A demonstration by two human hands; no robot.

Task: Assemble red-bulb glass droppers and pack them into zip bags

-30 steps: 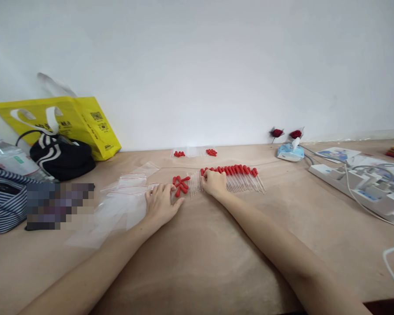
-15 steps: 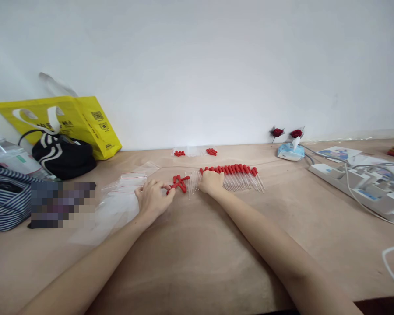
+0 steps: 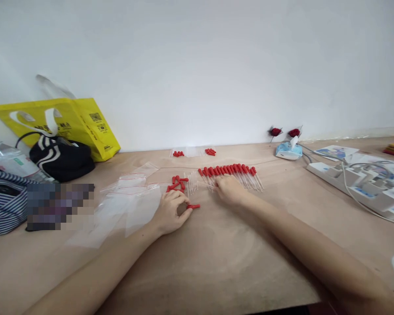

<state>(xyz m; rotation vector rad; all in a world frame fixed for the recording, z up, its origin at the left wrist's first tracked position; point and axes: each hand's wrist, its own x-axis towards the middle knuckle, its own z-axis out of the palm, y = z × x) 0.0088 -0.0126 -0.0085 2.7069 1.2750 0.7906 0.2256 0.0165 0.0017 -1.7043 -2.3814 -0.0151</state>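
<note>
Red rubber bulb (image 3: 193, 206) lies on the wooden table (image 3: 216, 262), pinched at its near end by the left hand (image 3: 170, 213). Right hand (image 3: 228, 190) rests curled on the row of glass droppers (image 3: 231, 175); what it grasps cannot be told. Clear zip bags (image 3: 124, 205) lie just left.

Left hand (image 3: 170, 212): on table (image 3: 216, 262), right of the bags (image 3: 128, 205)
Dropper row (image 3: 231, 175): behind right hand (image 3: 228, 190) (touching it)
Loose bulbs (image 3: 176, 183): between bags and row
</note>
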